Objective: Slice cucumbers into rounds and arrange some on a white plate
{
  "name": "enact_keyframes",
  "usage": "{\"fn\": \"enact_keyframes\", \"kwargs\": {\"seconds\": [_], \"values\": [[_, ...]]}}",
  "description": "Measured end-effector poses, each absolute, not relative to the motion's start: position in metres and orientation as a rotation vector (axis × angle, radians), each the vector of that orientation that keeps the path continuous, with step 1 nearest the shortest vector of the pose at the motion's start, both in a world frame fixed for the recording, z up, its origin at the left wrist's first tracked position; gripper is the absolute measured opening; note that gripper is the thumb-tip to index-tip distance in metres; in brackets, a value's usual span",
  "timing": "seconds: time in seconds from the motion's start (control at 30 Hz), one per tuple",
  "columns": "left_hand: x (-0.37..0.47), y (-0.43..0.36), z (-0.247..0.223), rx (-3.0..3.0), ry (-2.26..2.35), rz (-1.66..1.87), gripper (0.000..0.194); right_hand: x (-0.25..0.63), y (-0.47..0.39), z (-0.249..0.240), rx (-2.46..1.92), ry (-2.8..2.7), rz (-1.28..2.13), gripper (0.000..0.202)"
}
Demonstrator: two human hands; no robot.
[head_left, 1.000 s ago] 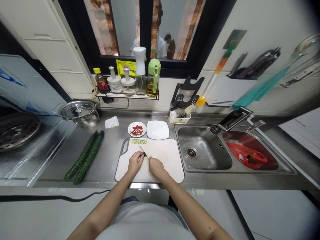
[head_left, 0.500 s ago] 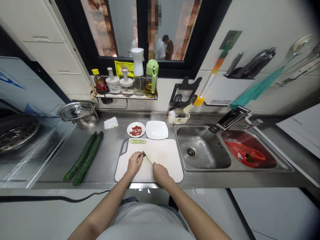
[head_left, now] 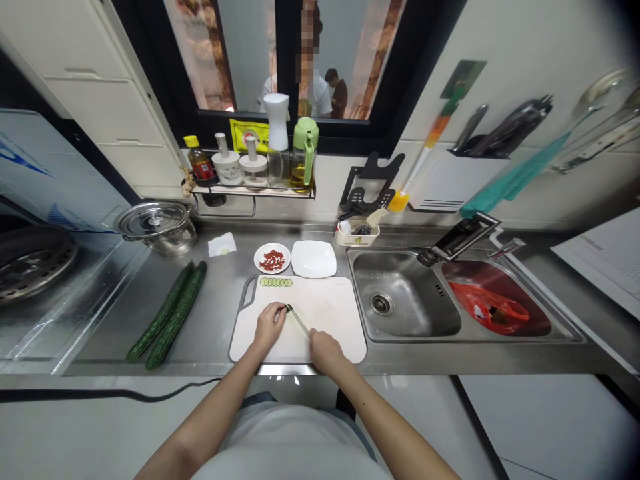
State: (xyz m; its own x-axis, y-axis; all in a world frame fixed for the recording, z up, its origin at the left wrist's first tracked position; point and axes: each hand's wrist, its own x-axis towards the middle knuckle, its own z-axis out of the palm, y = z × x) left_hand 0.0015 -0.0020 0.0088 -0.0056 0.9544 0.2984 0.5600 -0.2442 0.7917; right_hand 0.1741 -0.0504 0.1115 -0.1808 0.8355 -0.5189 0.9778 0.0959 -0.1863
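Observation:
On the white cutting board (head_left: 330,300), my right hand (head_left: 326,350) is closed round the handle of a knife (head_left: 300,323). Its narrow blade points up and left, the tip close to my left fingertips. My left hand (head_left: 270,325) pinches a small dark green piece of cucumber (head_left: 288,307), mostly hidden by the fingers and blade. A row of thin cucumber slices (head_left: 276,282) lies overlapping along the board's far left edge. Two whole cucumbers (head_left: 175,317) rest side by side on the steel counter to the left.
Behind the board stand a small plate of red berries (head_left: 273,259) and a square white plate (head_left: 314,259). A lidded steel pot (head_left: 159,230) sits back left, near a white paper (head_left: 221,245). The double sink (head_left: 407,293) lies right, with a red bag (head_left: 493,310) in one basin.
My right hand has drawn the knife slightly back to the right. My left hand stays nearly in place, and the cucumber slices have not moved.

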Motion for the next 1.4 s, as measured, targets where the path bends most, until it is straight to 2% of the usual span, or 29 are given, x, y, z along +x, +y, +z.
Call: {"fn": "enact_keyframes", "kwargs": {"seconds": [0.33, 0.67, 0.8, 1.13, 1.4], "values": [[-0.004, 0.001, 0.017, 1.31, 1.665, 1.338, 0.028, 0.19, -0.052, 0.118, 1.883, 2.13, -0.672, 0.027], [-0.026, 0.017, 0.042, 1.002, 1.62, 1.425, 0.037, 0.213, -0.041, 0.123, 1.799, 2.213, -0.302, 0.033], [-0.027, 0.03, 0.061, 1.168, 1.51, 1.27, 0.035, 0.223, -0.04, 0.125, 1.781, 2.349, -0.108, 0.039], [0.0, 0.026, 0.107, 1.775, 1.265, 0.649, 0.028, 0.225, -0.044, 0.115, 1.783, 2.594, 0.019, 0.044], [0.0, 0.026, 0.113, 1.809, 1.232, 0.59, 0.022, 0.222, -0.044, 0.113, 1.763, 2.613, 0.051, 0.042]]}}
